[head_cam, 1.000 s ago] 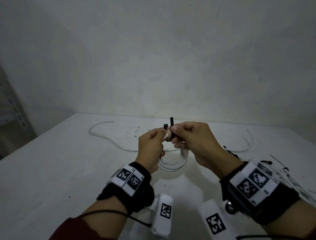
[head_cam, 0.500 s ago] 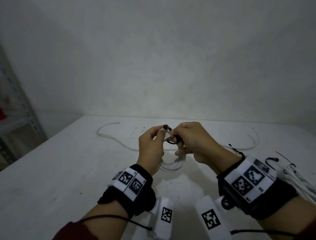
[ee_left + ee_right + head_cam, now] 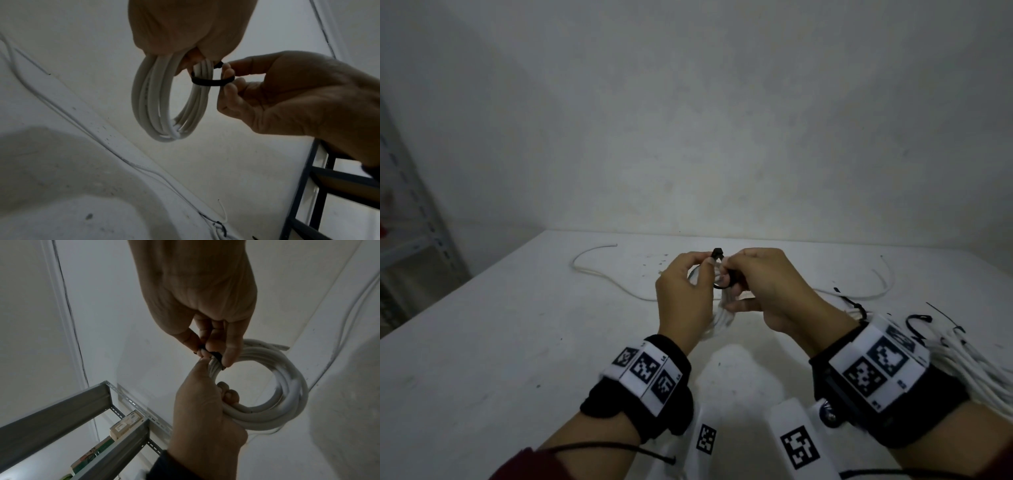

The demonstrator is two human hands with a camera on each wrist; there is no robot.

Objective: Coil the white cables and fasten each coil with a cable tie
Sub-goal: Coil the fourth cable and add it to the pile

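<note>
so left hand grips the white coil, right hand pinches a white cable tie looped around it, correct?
Nearly. The cable tie is black, not white, as the left wrist view shows. The rest holds: the left hand grips the white coil, and the right hand pinches the tie looped around it.

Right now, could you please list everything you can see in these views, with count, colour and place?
cable coil: one, white, held up between both hands.
cable tie: one, black, looped round the coil's strands.
loose cable: one, white, lying across the far table.
tied coils: count unclear, white with black ties, table's right edge.
table: one, white.
shelf rack: one, grey metal, left of the table.
wrist bands: two, black with markers.
left hand: grips the coil.
right hand: pinches the tie.
</note>
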